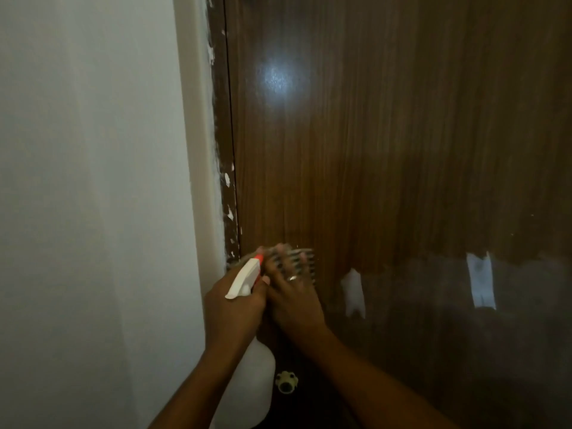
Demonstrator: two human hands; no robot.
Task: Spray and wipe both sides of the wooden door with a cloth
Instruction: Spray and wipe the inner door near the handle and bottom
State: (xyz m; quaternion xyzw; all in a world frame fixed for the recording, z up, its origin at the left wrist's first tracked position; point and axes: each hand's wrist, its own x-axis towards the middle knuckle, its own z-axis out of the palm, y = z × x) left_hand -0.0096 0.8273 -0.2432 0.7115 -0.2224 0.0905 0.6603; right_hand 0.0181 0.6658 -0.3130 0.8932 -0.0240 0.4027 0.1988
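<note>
The brown wooden door (387, 144) fills the right of the view and is closed against its frame. My left hand (232, 308) grips a white spray bottle (247, 385) by its neck, with the white trigger head and its orange nozzle (246, 277) pointing up toward the door. My right hand (292, 292), with a ring on one finger, presses a checked cloth (297, 258) flat against the door near its left edge, fingers spread. The cloth is blurred.
A white wall (86, 196) and pale door frame (201, 150) with chipped paint lie to the left. Two pale torn patches (354, 292) (481, 283) mark the duller lower door. A small round pale fitting (286, 381) sits low on the door.
</note>
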